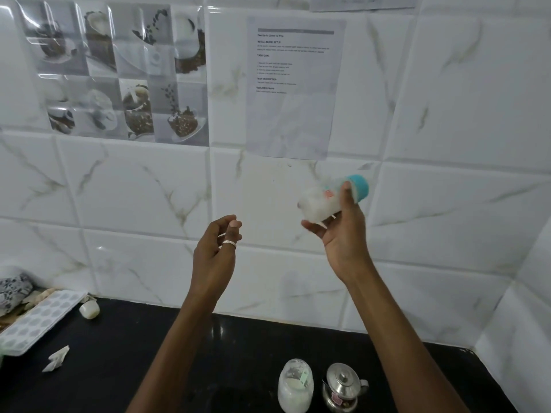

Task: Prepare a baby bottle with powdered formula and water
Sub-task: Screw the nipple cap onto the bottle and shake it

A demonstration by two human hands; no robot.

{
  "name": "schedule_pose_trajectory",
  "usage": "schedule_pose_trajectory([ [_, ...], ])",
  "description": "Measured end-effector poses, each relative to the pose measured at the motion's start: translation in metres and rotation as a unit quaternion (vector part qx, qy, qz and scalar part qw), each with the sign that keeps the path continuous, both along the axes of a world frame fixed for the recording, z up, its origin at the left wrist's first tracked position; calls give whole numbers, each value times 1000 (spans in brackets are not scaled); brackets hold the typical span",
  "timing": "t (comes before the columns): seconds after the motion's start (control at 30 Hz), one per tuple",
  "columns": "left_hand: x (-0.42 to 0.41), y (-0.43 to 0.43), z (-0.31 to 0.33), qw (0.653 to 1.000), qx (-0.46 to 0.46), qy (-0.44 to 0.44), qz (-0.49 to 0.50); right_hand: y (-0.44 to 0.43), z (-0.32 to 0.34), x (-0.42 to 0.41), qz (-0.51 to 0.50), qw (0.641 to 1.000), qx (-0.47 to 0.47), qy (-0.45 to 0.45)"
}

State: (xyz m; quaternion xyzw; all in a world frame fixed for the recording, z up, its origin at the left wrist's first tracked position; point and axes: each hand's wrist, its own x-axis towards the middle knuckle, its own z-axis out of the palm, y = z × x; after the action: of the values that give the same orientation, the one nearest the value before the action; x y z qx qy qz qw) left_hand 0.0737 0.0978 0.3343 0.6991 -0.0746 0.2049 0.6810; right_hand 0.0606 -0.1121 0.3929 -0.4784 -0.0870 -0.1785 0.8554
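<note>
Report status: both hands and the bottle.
Right hand shut on baby bottle, raised and tilted, teal cap on. Left hand empty, loosely curled. Powder jar and steel kettle on counter below. Nothing obstructing.

Your right hand (343, 234) holds the bottle (325, 201) up, right of your left hand (216, 251). Below, the jar (295, 386) stands just left of the kettle (344, 387) on the counter (149, 353)
</note>
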Motion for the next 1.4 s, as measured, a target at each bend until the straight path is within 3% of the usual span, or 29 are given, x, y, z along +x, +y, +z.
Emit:
schedule_pose_trajectory([
  [0.13, 0, -3, 2, 1000, 3, 1, -3, 8, -14, -7, 62, 974, -216, 18],
  [0.17, -1, -3, 2, 1000, 5, 0, -4, 6, -12, -7, 61, 977, -205, 12],
  [0.3, -4, 0, 1, 1000, 1, 2, -4, 0, 2, 0, 3, 1000, 30, -1],
  [0.37, -4, 0, 3, 1000, -3, 2, -3, 6, 0, -1, 19, 1000, -12, -6],
  [0.47, -3, -1, 6, 1000, 2, -2, -4, 9, -9, -4, 64, 981, -181, 8],
  [0.5, -3, -1, 6, 1000, 3, -3, -5, 5, -7, -3, 56, 983, -177, 7],
  [0.6, -4, -1, 7, 1000, -1, -4, -7, -6, 5, 3, -2, 1000, -6, -2],
  [0.67, -4, -1, 9, 1000, 0, -7, -7, -5, 7, 5, -23, 999, 30, -22],
  [0.8, -2, -4, 11, 1000, 7, -10, -11, 4, -11, -5, 57, 981, -187, 9],
  [0.83, -2, -5, 11, 1000, 9, -10, -12, 1, -12, -5, 61, 977, -204, 11],
  [1.0, -3, -5, 11, 1000, 6, -9, -16, -13, 5, 1, -13, 1000, 3, -12],
  [1.17, -1, -8, 12, 1000, 10, -7, -18, -10, -9, -6, 64, 976, -207, 17],
  [1.33, -1, -6, 11, 1000, 5, -7, -15, -21, 6, 3, -20, 1000, 19, -7],
  [1.4, -1, -6, 11, 1000, 7, -6, -14, -16, 5, 2, -15, 1000, -18, -7],
])
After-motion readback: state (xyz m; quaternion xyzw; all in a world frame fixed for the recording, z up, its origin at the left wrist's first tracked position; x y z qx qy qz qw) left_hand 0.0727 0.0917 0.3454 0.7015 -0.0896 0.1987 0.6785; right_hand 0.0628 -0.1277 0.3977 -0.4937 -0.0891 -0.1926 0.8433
